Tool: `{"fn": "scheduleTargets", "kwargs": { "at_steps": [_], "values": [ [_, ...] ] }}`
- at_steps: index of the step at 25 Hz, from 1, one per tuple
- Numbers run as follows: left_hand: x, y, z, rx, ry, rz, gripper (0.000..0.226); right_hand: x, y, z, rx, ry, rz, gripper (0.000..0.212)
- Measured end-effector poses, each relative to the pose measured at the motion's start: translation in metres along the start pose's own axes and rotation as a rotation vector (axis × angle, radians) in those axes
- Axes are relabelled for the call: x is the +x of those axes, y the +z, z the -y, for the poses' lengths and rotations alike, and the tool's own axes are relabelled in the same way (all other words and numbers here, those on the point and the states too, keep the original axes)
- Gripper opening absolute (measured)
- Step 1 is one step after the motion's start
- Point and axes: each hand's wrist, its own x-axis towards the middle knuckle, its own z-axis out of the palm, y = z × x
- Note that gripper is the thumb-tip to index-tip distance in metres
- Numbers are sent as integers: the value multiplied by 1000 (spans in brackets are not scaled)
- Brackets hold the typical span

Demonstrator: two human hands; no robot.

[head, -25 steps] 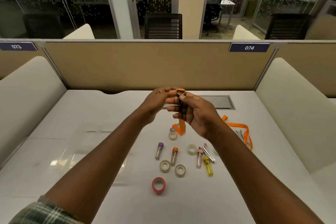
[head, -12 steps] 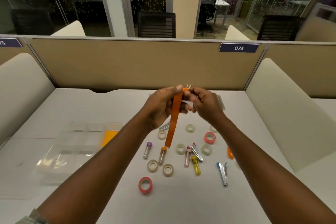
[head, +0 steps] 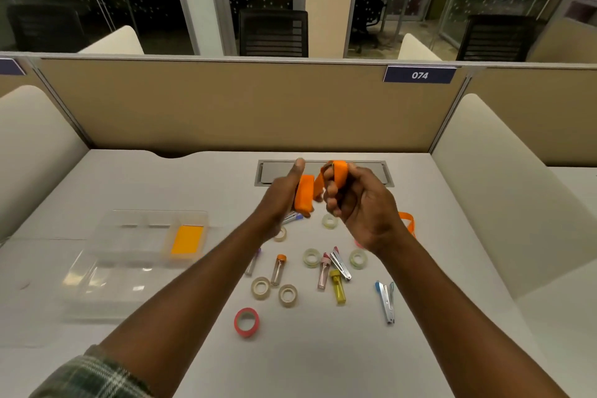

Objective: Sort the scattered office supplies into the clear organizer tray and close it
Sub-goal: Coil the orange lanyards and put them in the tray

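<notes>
Above the desk's middle, my left hand and my right hand both grip an orange lanyard. It is folded into a thick bundle in the left hand, and a loop passes over my right fingers. The clear organizer tray lies open at the left with an orange item in its right compartment. Its clear lid lies flat toward me. Scattered below my hands are several tape rolls, small vials, a yellow vial, a pink tape ring and staple removers.
A second orange strap shows behind my right wrist. A metal cable hatch is set into the desk behind my hands. Tan partition walls close the back, and cream side panels flank the desk.
The lanyard hung down as a long strip half a second ago. It is now gathered into a folded bundle in my left hand. My hands have spread slightly apart.
</notes>
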Motion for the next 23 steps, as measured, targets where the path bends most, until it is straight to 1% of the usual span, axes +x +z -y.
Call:
{"fn": "scheduleTargets", "kwargs": {
  "at_steps": [1,2,3,5,7,8,10,12,14,15,17,20,21,23],
  "values": [
    [-3,7,11,-51,-40,65,81,4,-6,3,62,-29,-27,38],
    [-7,14,21,-76,-59,135,84,10,-13,5,67,-69,-62,35],
    [-11,21,28,-68,-65,189,83,15,-21,6,4,-118,-113,31],
    [-21,33,34,-19,-37,261,66,23,-40,4,-277,-228,-245,25],
    [-28,40,29,-34,4,323,47,29,-63,-4,-591,-326,-358,24],
    [-29,40,24,-87,7,358,43,31,-74,-9,-731,-365,-389,23],
    [-29,37,10,-287,-16,414,46,31,-92,-19,-972,-389,-396,20],
    [-25,33,-5,-493,-4,398,44,27,-103,-33,-1090,-334,-342,19],
    [-18,31,-19,-591,43,300,32,18,-105,-47,-1065,-228,-222,16],
    [-14,30,-24,-610,57,237,28,11,-102,-52,-1025,-170,-157,16],
    [-4,28,-29,-591,77,117,27,-5,-93,-60,-893,-50,-72,23],
    [14,25,-16,-360,100,-36,34,-27,-73,-58,-577,67,-4,36],
    [18,25,-8,-258,97,-67,34,-31,-68,-54,-479,69,5,39],
    [19,31,11,-74,95,-97,34,-34,-61,-44,-334,36,-13,35]
  ]
}}
